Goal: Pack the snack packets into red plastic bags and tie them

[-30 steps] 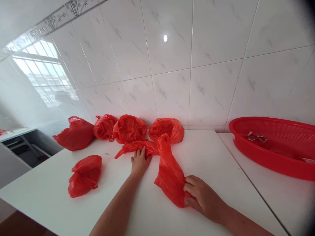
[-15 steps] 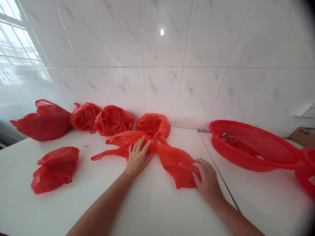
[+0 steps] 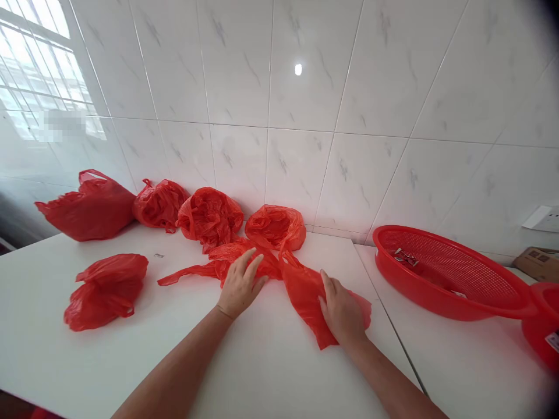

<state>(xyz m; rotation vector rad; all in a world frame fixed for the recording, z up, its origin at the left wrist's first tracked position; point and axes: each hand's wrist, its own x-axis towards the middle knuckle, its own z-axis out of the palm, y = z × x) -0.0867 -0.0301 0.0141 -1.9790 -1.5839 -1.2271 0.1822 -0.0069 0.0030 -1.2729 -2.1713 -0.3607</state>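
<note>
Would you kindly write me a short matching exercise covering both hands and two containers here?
1. Left hand
2. Wide basket
3. Right hand
4. Box

A. Brown, below the wall socket
B. On the flattened red bag
C. At the crumpled red bag, fingers spread
D. Red and meshed

Pairs: 1-C, 2-D, 3-B, 4-A

I've shifted right hand (image 3: 343, 314) from end of flat red bag (image 3: 301, 285) to across it, end now nearer right edge of surface (image 3: 262, 366).
</note>
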